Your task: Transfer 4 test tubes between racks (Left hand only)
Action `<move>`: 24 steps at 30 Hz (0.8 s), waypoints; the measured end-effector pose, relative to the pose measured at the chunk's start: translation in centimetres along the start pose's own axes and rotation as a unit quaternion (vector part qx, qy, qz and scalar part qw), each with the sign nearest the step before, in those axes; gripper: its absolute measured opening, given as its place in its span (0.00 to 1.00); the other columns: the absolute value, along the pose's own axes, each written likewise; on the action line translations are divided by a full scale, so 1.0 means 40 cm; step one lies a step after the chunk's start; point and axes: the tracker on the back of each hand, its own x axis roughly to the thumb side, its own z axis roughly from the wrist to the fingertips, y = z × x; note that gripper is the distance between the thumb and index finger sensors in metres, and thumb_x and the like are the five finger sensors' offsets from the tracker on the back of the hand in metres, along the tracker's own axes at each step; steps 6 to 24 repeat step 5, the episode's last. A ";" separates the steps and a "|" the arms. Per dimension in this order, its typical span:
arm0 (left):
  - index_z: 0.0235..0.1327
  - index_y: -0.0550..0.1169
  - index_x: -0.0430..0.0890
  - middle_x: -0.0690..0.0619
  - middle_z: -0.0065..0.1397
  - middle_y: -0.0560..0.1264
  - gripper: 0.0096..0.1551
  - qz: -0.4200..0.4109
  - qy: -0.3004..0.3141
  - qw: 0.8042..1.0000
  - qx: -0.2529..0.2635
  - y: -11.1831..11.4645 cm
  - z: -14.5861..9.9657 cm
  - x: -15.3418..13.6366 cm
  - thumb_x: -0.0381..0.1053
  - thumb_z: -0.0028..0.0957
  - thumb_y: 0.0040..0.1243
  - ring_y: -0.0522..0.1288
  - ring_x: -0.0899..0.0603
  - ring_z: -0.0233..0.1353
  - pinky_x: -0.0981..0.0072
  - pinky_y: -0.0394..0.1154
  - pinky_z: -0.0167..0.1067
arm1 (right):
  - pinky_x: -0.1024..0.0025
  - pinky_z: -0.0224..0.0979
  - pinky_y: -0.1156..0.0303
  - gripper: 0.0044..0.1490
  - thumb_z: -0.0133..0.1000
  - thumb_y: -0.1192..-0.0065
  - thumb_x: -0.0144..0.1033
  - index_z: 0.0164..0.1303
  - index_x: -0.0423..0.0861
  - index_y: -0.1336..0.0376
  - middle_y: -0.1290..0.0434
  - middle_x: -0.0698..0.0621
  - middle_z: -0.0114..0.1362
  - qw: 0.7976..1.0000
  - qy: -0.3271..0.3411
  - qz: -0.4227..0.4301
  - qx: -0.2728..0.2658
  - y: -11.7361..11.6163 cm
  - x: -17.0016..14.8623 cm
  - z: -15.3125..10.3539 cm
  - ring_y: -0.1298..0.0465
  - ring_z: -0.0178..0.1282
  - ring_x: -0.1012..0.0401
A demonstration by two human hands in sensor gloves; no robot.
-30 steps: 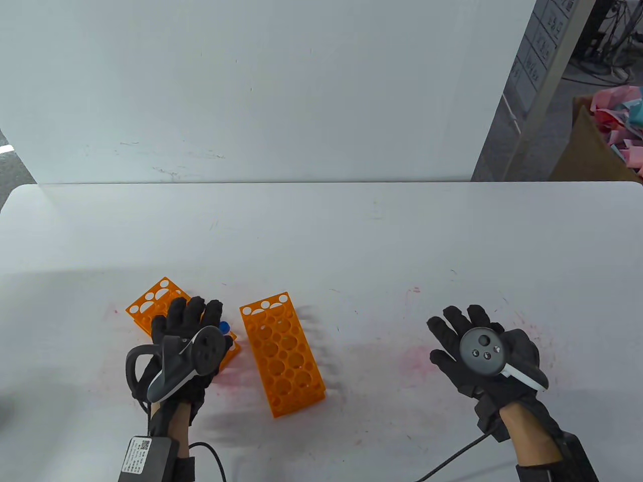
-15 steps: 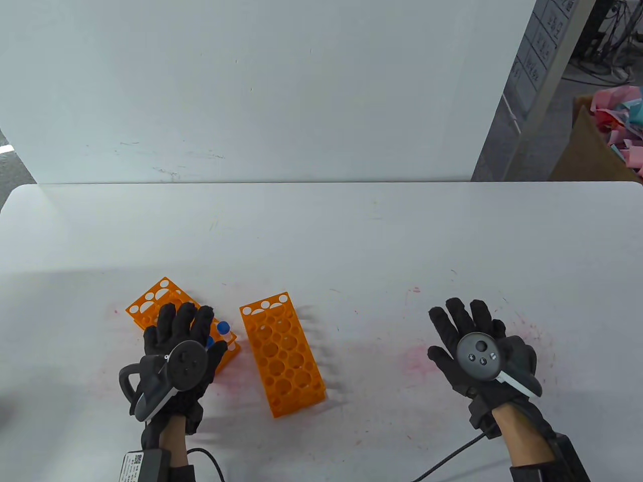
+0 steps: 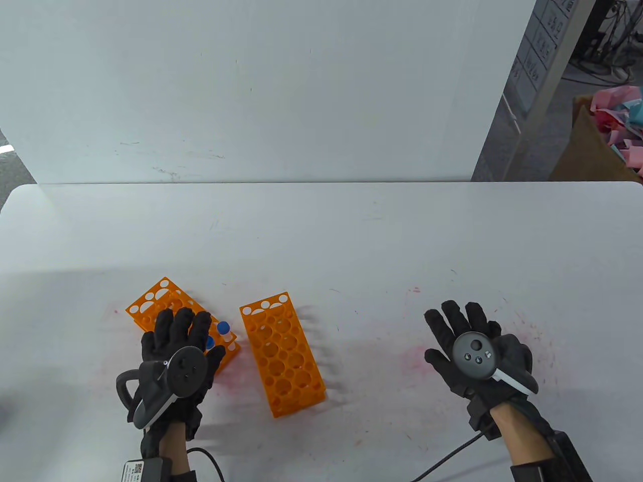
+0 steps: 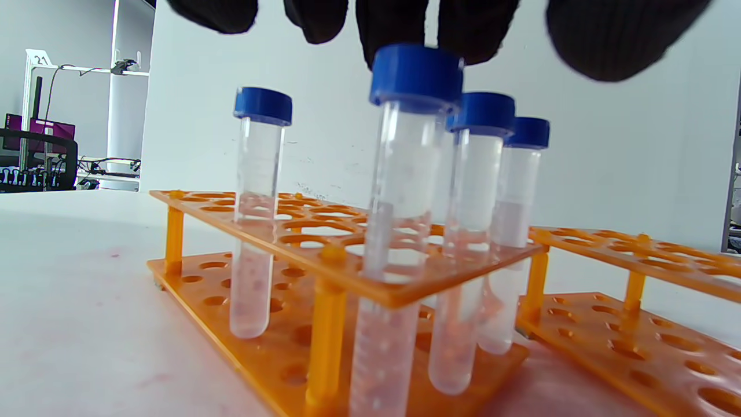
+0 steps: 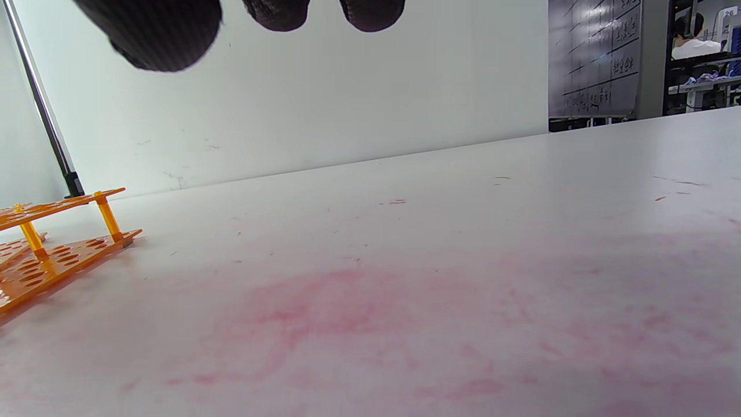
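Observation:
Two orange racks stand at the table's front left. The left rack [image 3: 150, 301] [image 4: 324, 263] holds several clear test tubes with blue caps, such as the nearest tube [image 4: 399, 231]. Two caps [image 3: 223, 328] show in the table view beside my left hand [image 3: 176, 346]. The second rack [image 3: 281, 351] [image 4: 648, 255] stands to its right with no tubes in it. My left hand hovers over the left rack with fingers spread, fingertips [image 4: 393, 23] just above the caps, gripping nothing. My right hand [image 3: 469, 341] lies open, fingers spread, over the table at the right; its fingertips [image 5: 156, 29] show in the right wrist view.
A white wall panel [image 3: 251, 90] stands behind the table. Pink stains [image 3: 417, 359] mark the table between the second rack and my right hand. A cardboard box [image 3: 593, 145] with coloured scraps sits beyond the table's far right corner.
My left hand has drawn back toward the front edge and a little left, uncovering two blue caps. My right hand shifted slightly toward the front left.

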 end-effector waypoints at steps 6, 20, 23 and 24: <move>0.80 0.60 0.57 0.48 0.88 0.57 0.42 -0.008 -0.003 1.000 -0.018 0.013 0.003 -0.002 0.68 0.51 0.53 0.52 0.32 0.87 0.28 0.58 0.75 | 0.24 0.73 0.60 0.44 0.59 0.54 0.58 0.82 0.58 0.63 0.62 0.44 0.89 1.000 0.007 -0.001 -0.002 0.002 0.007 -0.001 0.64 0.82 0.34; 0.80 0.60 0.57 0.48 0.88 0.57 0.42 -0.008 -0.003 1.000 -0.018 0.013 0.003 -0.002 0.68 0.51 0.53 0.52 0.32 0.87 0.28 0.58 0.75 | 0.24 0.73 0.60 0.44 0.59 0.54 0.58 0.82 0.58 0.63 0.62 0.44 0.89 1.000 0.007 -0.001 -0.002 0.002 0.007 -0.001 0.64 0.82 0.34; 0.80 0.60 0.57 0.48 0.88 0.57 0.42 -0.008 -0.003 1.000 -0.018 0.013 0.003 -0.002 0.68 0.51 0.53 0.52 0.32 0.87 0.28 0.58 0.75 | 0.24 0.73 0.60 0.44 0.59 0.54 0.58 0.82 0.58 0.63 0.62 0.44 0.89 1.000 0.007 -0.001 -0.002 0.002 0.007 -0.001 0.64 0.82 0.34; 0.80 0.60 0.57 0.48 0.88 0.57 0.42 -0.008 -0.003 1.000 -0.018 0.013 0.003 -0.002 0.68 0.51 0.53 0.52 0.32 0.87 0.28 0.58 0.75 | 0.24 0.73 0.60 0.44 0.59 0.54 0.58 0.82 0.58 0.63 0.62 0.44 0.89 1.000 0.007 -0.001 -0.002 0.002 0.007 -0.001 0.64 0.82 0.34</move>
